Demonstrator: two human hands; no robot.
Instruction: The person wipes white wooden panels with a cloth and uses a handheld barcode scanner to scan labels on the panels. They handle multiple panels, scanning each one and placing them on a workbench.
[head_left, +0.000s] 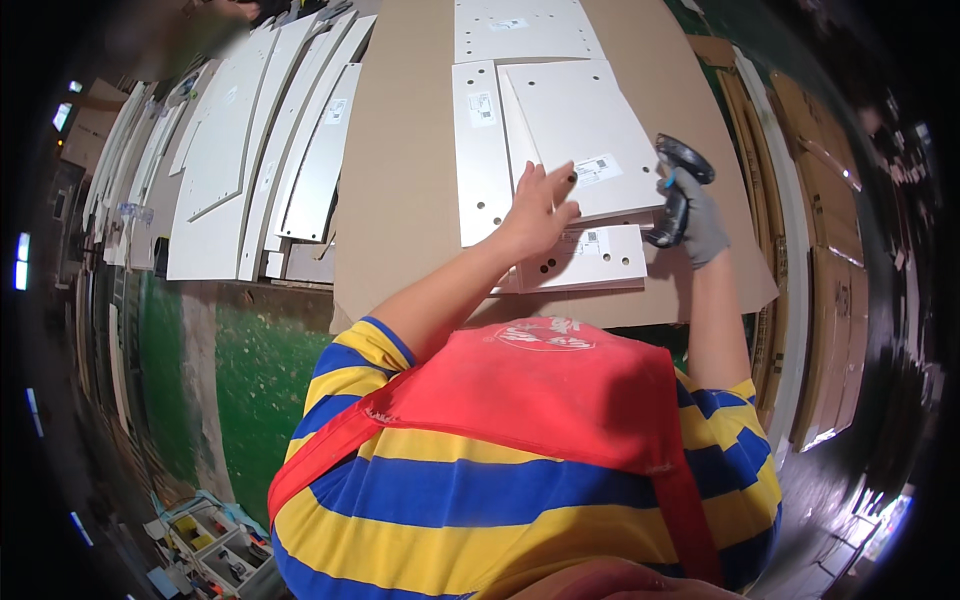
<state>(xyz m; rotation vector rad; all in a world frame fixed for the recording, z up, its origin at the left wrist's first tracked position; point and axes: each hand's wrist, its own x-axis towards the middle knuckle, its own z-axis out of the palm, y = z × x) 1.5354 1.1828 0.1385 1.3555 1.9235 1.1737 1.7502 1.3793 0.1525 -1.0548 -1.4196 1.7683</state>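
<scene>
Red apron (540, 400) over yellow-and-blue striped shirt (430, 490), grey right-hand glove (706, 225)

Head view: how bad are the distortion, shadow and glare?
Head view, rim: black corners, cardboard boxes curved by the fisheye, glare at lower right; head view, lower middle: a dark shadow on the red apron; head view, upper middle: left hand, right hand and black scanner fairly clear, white panels bright.

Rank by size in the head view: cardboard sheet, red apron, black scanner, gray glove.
1. Cardboard sheet, by outline
2. Red apron
3. Black scanner and gray glove: too alike to rank apart
</scene>
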